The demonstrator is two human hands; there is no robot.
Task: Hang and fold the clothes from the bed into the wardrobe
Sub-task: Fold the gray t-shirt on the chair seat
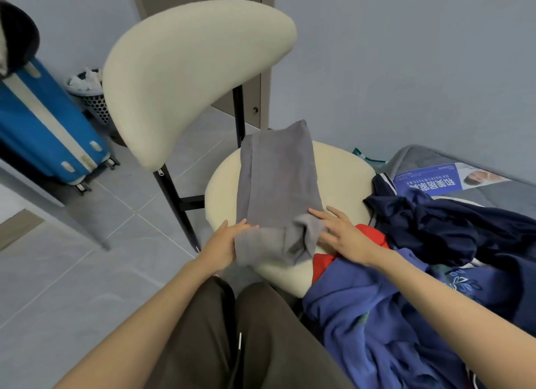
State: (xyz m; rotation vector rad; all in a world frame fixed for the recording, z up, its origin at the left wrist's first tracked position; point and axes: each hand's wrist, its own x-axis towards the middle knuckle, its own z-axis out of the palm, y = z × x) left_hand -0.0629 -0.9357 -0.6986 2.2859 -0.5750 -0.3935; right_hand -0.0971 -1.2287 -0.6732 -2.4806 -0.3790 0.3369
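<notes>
A grey garment (278,182) lies lengthwise on the round cream seat of a chair (342,171), its near end doubled over. My left hand (224,240) grips the near left corner of that folded end. My right hand (339,232) rests flat with fingers spread on the near right part of the grey cloth. To the right lies a heap of clothes: a blue garment (377,316), a red one (371,235) partly under my right wrist, and a dark navy one (449,223). The wardrobe door (252,49) stands behind the chair.
The chair's curved cream backrest (188,69) rises at upper left on black legs. A blue suitcase (43,127) and a perforated waste bin (90,95) stand at left on the tiled floor. A grey mattress with a printed leaflet (435,179) lies at right.
</notes>
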